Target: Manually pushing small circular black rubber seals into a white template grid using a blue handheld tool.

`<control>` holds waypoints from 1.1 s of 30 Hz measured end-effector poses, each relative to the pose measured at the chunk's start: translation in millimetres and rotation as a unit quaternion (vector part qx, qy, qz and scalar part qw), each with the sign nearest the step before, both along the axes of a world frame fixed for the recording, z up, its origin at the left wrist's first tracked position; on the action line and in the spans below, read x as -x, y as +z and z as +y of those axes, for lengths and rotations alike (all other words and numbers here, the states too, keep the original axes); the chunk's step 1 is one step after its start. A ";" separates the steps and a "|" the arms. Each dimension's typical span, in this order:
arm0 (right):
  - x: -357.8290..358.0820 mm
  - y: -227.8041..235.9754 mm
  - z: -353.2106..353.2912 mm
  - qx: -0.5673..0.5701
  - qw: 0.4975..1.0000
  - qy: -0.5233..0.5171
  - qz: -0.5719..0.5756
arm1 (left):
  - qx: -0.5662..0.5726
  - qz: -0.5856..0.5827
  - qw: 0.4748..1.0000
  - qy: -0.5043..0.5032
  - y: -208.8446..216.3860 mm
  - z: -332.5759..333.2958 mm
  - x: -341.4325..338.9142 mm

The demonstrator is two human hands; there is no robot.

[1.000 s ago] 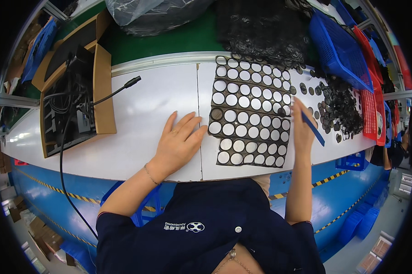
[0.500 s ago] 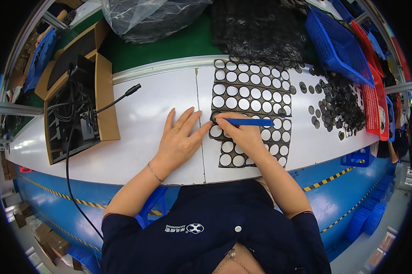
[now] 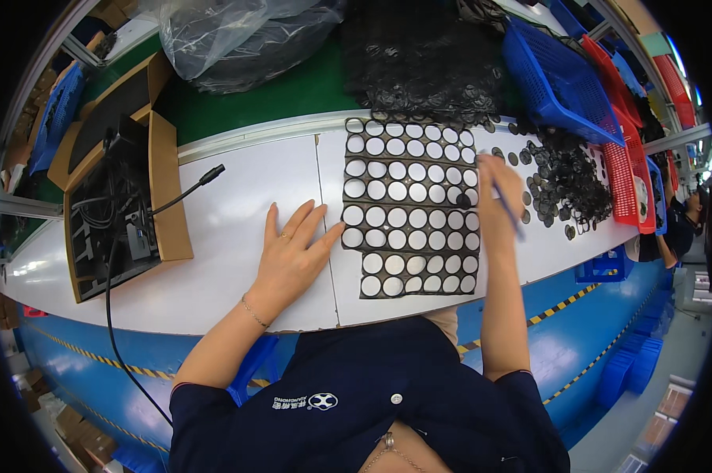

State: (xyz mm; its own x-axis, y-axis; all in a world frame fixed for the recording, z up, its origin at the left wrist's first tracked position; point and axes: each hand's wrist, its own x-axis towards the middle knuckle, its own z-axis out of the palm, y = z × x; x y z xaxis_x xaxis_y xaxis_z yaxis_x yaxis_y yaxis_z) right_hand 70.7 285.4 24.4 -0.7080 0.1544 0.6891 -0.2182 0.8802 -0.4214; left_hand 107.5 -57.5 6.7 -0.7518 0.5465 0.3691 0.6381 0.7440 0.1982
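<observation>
Several black sheets (image 3: pixel 411 201) lie side by side on the white table, with rows of round holes that show white. My left hand (image 3: pixel 293 251) rests on the table with its fingers spread, the index finger close to the left edge of the sheets. Beyond their right edge is my right hand (image 3: pixel 499 189), closed around a slim blue pen-shaped tool (image 3: pixel 511 211), slightly smeared by motion. A dark round piece (image 3: pixel 463 201) sits on the right part of the sheets. Loose black discs (image 3: pixel 557 177) are heaped to the right of that hand.
An open cardboard box (image 3: pixel 171 197) with black equipment and a cable stands on the left. A clear plastic bag (image 3: pixel 246 39) and a dark pile of sheets (image 3: pixel 419 63) lie at the back. Blue (image 3: pixel 561 83) and red baskets (image 3: pixel 628 177) stand at the right.
My right hand has moved right, off the sheets toward the loose discs, with the blue tool now steeply tilted. My left hand has drawn slightly away from the sheets. The whole view has shifted.
</observation>
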 end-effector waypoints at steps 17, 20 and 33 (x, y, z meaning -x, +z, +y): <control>-54.3 -0.5 29.9 0.254 0.949 0.059 -0.175 | -0.072 0.003 0.995 -0.071 14.5 7.3 -11.5; -38.4 37.7 83.0 0.633 0.761 0.083 -0.114 | -0.118 -0.025 0.982 -0.146 23.9 23.0 -22.2; -160.5 1.1 20.2 0.170 0.962 -0.002 -0.213 | -0.078 -0.101 0.968 -0.217 30.8 54.0 -42.7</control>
State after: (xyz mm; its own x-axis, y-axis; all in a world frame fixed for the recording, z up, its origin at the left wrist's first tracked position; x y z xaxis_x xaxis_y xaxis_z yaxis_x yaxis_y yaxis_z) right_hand 231.2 305.6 25.6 -0.9140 0.3234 0.2449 0.0423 0.6764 -0.7353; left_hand 150.1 -3.5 37.6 -0.5284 0.7768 0.3426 0.8210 0.3648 0.4392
